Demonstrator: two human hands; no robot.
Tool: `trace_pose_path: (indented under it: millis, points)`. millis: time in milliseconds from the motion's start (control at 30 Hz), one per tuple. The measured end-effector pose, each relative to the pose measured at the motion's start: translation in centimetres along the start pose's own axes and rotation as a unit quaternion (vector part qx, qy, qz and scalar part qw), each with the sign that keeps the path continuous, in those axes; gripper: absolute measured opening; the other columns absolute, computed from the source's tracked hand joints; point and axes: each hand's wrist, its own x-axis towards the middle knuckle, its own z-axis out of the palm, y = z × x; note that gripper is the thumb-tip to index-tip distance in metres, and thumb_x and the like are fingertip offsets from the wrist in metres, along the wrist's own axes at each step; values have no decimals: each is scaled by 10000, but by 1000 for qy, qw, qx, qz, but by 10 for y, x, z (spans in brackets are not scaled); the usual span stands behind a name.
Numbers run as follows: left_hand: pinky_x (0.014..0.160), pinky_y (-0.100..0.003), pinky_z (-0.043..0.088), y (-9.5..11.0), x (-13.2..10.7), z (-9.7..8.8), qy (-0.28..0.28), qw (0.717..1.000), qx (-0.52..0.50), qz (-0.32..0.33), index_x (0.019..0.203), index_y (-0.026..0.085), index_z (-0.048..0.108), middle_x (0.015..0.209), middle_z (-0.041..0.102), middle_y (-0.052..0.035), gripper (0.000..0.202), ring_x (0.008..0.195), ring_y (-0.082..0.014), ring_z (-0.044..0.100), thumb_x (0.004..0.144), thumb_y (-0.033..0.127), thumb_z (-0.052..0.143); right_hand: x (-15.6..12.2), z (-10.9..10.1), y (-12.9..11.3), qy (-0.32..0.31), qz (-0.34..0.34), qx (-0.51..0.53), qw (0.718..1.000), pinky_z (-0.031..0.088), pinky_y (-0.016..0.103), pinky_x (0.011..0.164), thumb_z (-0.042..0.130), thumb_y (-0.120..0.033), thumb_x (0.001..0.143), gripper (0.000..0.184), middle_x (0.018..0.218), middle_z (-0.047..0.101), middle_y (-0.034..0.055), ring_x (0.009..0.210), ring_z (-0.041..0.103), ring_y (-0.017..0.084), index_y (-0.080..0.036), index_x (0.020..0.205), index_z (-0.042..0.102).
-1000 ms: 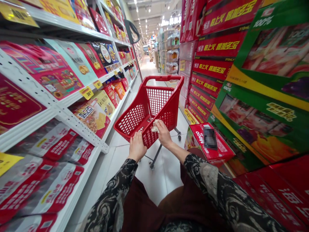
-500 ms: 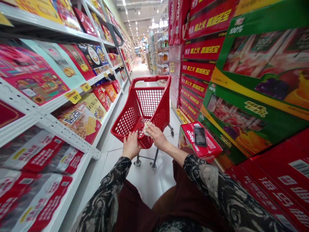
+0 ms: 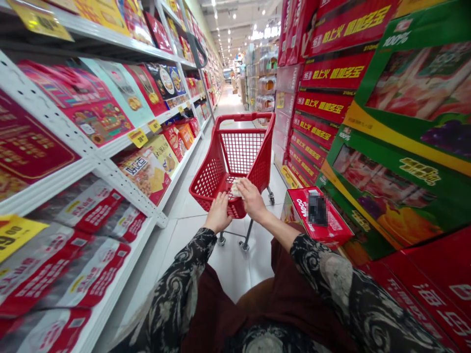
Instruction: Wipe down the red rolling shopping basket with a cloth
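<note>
Right hand (image 3: 253, 198) clasps a cloth (image 3: 235, 189); left hand (image 3: 218, 214) touches the cart (image 3: 225, 183), its closure unclear; shelves (image 3: 117, 144) leftward, boxes (image 3: 390, 171) rightward, tiled floor (image 3: 235, 269) beneath.

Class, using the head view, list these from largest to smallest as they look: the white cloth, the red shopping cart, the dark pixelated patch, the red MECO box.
1. Red shopping cart
2. Red MECO box
3. Dark pixelated patch
4. White cloth, judged by its visible part; it is partly covered, so its full size is unsure.
</note>
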Motion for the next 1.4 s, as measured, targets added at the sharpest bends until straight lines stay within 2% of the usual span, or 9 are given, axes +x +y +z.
trace_pose_path:
  millis: [267, 367, 567, 700, 900, 1033, 1167, 1300, 1400]
  points:
    - [1119, -454, 221, 14, -5, -2, -5, 1000, -6, -18, 1386, 41, 245, 1498, 221, -203, 798, 1405, -287, 132, 648, 122, 539, -91, 32, 11, -17, -58, -24, 998, 375, 465, 1049, 406, -27, 853, 425, 1362, 482, 135, 1374, 263, 200, -183, 1213, 570]
    - [1118, -468, 214, 16, -6, -6, -16, 1000, -2, -14, 1398, 81, 236, 1505, 219, -184, 798, 1406, -270, 143, 663, 146, 541, -105, 35, 14, -20, -57, -16, 998, 414, 454, 1023, 387, -4, 830, 479, 1339, 506, 136, 1356, 306, 193, -185, 1244, 546]
    - [1131, -458, 186, 17, -8, -2, -7, 1000, 3, -8, 1411, 90, 217, 1519, 186, -164, 841, 1412, -253, 119, 629, 101, 527, -63, 4, -2, 89, -17, 0, 996, 313, 485, 1100, 337, 0, 817, 593, 1440, 379, 95, 1374, 265, 199, -218, 1363, 418]
    - [1125, -473, 195, 19, -8, -1, -4, 1000, -5, -17, 1407, 80, 230, 1515, 197, -166, 823, 1410, -264, 130, 634, 98, 512, -46, 9, -8, 86, -23, -21, 996, 304, 481, 1104, 345, -21, 839, 553, 1437, 385, 88, 1385, 237, 198, -222, 1345, 440]
    - [1130, -466, 187, 20, -11, -6, -20, 1000, 4, -23, 1405, 43, 225, 1521, 179, -160, 832, 1411, -262, 125, 625, 99, 508, -92, 51, 14, 77, -12, -37, 996, 354, 463, 1078, 349, -14, 839, 514, 1443, 372, 116, 1391, 215, 196, -182, 1308, 476]
    - [1136, -466, 170, 18, -14, -5, -19, 1000, 18, -15, 1417, 54, 196, 1530, 145, -148, 867, 1414, -264, 102, 610, 90, 511, -115, 62, 29, 41, -9, -49, 998, 393, 458, 1050, 371, -9, 817, 501, 1398, 435, 134, 1371, 271, 212, -168, 1268, 520]
    - [1136, -467, 172, 17, -15, -1, -9, 1000, 20, -12, 1421, 76, 193, 1531, 148, -141, 873, 1416, -263, 90, 607, 87, 509, -106, 43, 31, 42, 0, -39, 998, 389, 459, 1054, 358, 9, 792, 563, 1388, 450, 120, 1359, 300, 209, -177, 1307, 486]
    - [1138, -472, 166, 21, -13, 1, -2, 1000, 23, -19, 1415, 62, 199, 1531, 139, -151, 877, 1415, -276, 86, 603, 106, 530, -69, 10, 20, 92, 20, -16, 995, 294, 479, 1109, 342, 11, 777, 625, 1462, 343, 97, 1383, 241, 205, -176, 1370, 407]
    - [1138, -472, 173, 25, -11, 1, -3, 999, 22, -25, 1412, 55, 197, 1528, 148, -160, 892, 1413, -280, 94, 593, 108, 547, -42, 2, 9, 84, 26, -22, 996, 260, 489, 1116, 353, 0, 790, 581, 1454, 352, 123, 1392, 211, 203, -141, 1348, 431]
